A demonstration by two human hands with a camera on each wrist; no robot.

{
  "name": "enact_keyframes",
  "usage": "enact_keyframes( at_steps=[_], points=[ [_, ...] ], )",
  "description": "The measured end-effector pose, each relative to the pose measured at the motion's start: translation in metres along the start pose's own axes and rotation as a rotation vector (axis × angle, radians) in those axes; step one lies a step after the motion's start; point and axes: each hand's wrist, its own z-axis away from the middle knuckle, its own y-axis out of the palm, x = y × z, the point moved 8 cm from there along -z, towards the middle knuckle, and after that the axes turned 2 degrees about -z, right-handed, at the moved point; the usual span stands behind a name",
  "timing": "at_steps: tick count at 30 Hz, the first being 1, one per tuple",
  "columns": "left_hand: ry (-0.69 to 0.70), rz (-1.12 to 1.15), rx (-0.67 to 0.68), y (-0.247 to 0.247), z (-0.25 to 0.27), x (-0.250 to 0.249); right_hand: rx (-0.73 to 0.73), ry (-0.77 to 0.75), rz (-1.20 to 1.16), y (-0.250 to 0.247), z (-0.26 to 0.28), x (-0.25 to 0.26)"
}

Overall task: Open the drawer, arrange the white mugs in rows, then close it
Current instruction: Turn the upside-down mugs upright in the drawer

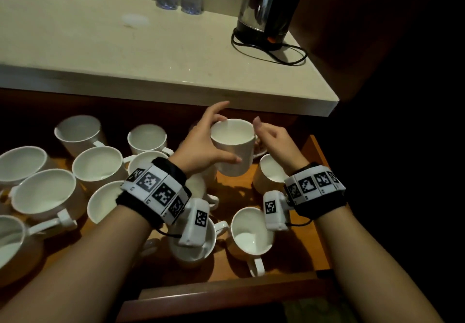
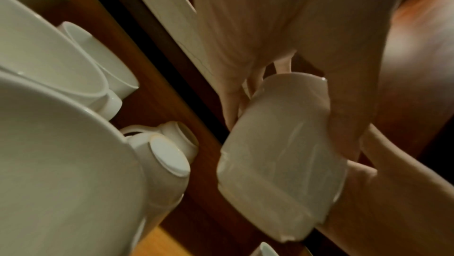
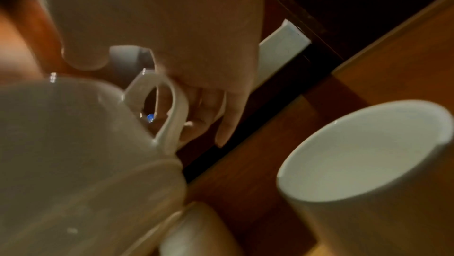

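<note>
Near the open drawer's [image 1: 310, 224] far right corner, the left hand [image 1: 201, 146] wraps thumb and fingers around a raised white mug [image 1: 232, 146] while the right hand's [image 1: 274, 144] fingers curl at its handle; bare wood lies beneath, roughly a dozen other mugs [image 1: 98, 164] crowding leftward.

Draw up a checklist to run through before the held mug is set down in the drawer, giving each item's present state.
1. Drawer open: ok.
2. Left hand grips the held mug by its body: ok.
3. Right hand at the handle: ok; whether it grips, cannot tell.
4. Held mug upright, lifted off the drawer floor: ok.
5. Other mugs in rows: not ok, scattered, handles pointing different ways.
6. Free spot under the held mug: cannot tell, hidden.
</note>
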Motion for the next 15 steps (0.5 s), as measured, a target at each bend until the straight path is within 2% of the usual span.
enact_keyframes(
  at_steps=[4,9,12,15],
  points=[
    [0.027,-0.141,0.096,0.014,0.001,0.001,0.087,0.050,0.117,0.003,0.002,-0.008],
    [-0.058,-0.169,0.225,0.023,0.002,0.013,0.088,0.164,0.337,0.005,0.001,-0.019],
    [-0.109,-0.300,0.298,0.018,0.001,0.022,0.132,0.218,0.495,0.011,0.004,-0.027],
    [-0.181,-0.292,0.213,-0.003,-0.002,0.032,0.206,0.246,0.677,0.018,0.010,-0.032]
  ],
)
